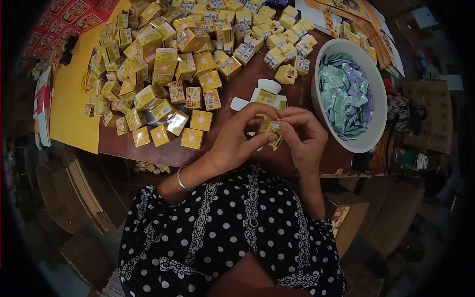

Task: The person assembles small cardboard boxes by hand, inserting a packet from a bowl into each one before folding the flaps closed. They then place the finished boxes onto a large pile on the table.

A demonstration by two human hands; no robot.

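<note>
Above the table's front edge, both hands meet around a small yellow carton (269, 125). My left hand (236, 136), with a silver bangle at the wrist, is closed around its left side, thumb and fingers pinching it. My right hand (306, 136) has thumb and fingertips pressed together on the carton's right end, partly covering it. Just behind the hands lies an unfolded yellow and white carton blank (267, 95) with its flaps spread. The hands hide part of the held carton, so its inside cannot be seen.
Many yellow printed boxes (165, 64) are heaped at the left and back. Small yellow and white toy-like pieces (287, 74) lie behind the hands. On the right stands a white basin (320, 106) of green and purple sachets (346, 91). Cardboard boxes (425, 116) flank the table.
</note>
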